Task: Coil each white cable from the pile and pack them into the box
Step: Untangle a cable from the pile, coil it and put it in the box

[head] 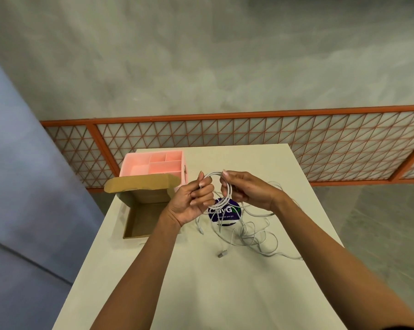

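Soft even light, moderately bright, pale table (225,294) evenly lit, only faint diffuse shadows on it under the forearms (139,270), wide-angle bowing — orange grille (249,136) behind the table curves at both edges, floor (225,67) beyond it smeared, soft.

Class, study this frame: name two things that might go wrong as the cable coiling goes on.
1. The coil, held by the left hand and right hand, looks untied; it may spring open in the box.
2. Loose strands hang into the pile and may snag, dragging cables off the table.
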